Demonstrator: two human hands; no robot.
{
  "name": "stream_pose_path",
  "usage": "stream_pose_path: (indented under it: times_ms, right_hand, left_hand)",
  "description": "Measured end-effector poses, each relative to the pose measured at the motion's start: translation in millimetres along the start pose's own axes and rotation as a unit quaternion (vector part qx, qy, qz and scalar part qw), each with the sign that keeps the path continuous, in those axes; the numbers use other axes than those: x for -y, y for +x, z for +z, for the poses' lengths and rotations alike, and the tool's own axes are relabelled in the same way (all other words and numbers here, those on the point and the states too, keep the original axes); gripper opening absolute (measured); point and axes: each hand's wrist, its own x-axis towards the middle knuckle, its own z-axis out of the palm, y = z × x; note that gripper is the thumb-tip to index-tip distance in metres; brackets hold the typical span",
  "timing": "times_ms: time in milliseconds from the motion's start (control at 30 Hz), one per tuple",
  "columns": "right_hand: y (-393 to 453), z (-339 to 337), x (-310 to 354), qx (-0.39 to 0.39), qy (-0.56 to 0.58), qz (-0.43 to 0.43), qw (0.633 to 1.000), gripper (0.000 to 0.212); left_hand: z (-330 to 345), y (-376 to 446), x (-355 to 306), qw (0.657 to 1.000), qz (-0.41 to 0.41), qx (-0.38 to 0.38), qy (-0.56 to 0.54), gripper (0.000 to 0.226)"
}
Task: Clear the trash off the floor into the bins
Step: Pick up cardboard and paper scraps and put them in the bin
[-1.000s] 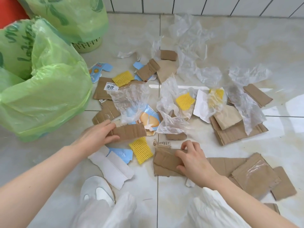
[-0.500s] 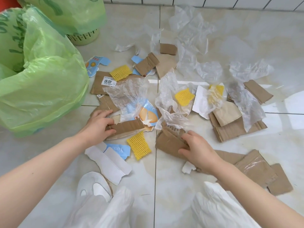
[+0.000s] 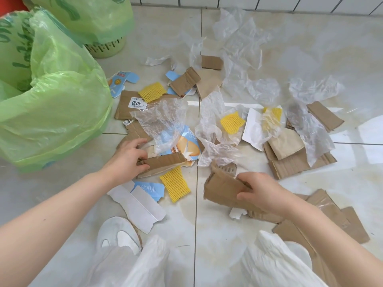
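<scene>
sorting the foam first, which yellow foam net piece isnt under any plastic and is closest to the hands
The yellow foam net lying bare on the floor between the left hand and right hand; the others sit farther back.

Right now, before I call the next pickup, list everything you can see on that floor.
bins: two shown, green bag liners, far left
cardboard pieces: many, brown, scattered centre and right
plastic wrap: several sheets, clear, centre to top right
foam net: four, yellow, centre
printed carton scraps: several, blue, left of centre
white card: one, near the left shoe
floor: beige tiles
shoe: white, bottom
left hand: grips a cardboard strip
right hand: grips a folded cardboard piece
</scene>
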Motion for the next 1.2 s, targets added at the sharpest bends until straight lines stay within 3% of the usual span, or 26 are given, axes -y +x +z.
stream_pose_path:
  times_ms: [167,300,467,600,833,1067,1200]
  right_hand:
    - [-3.2,11.7,-4.9,0.077,-0.071,-0.030,0.994,0.012]
    - [-10.8,24.1,-14.9,0.122,-0.192,-0.059,0.972,0.029]
    - [-8.9,40.9,-20.6,0.109,-0.225,-0.071,0.966,0.036]
    - [-4.4,45.2,-22.2,0.106,-0.242,-0.067,0.962,0.042]
    - [2.8,38.0,-15.3,0.110,-0.287,-0.107,0.946,0.035]
    - [9.7,22.1,-4.7,0.111,-0.309,-0.113,0.938,0.030]
    - [9.9,21.2,0.0,0.133,-0.367,-0.150,0.908,0.032]
  left_hand:
    - [2.8,5.1,-6.3,0.997,0.031,0.015,0.063,0.019]
    - [8.2,3.8,-10.0,0.999,0.034,0.011,0.030,0.017]
    - [9.5,-0.7,-10.6,0.999,0.012,0.014,-0.051,0.025]
    - [7.7,2.8,-12.6,0.999,0.004,0.036,-0.028,0.024]
    - [0.9,10.0,-15.6,0.997,-0.007,0.079,-0.012,0.020]
    - [-3.0,5.1,-18.9,0.992,-0.011,0.106,-0.060,0.032]
    - [-10.2,-3.5,-18.4,0.990,-0.013,0.087,-0.107,0.032]
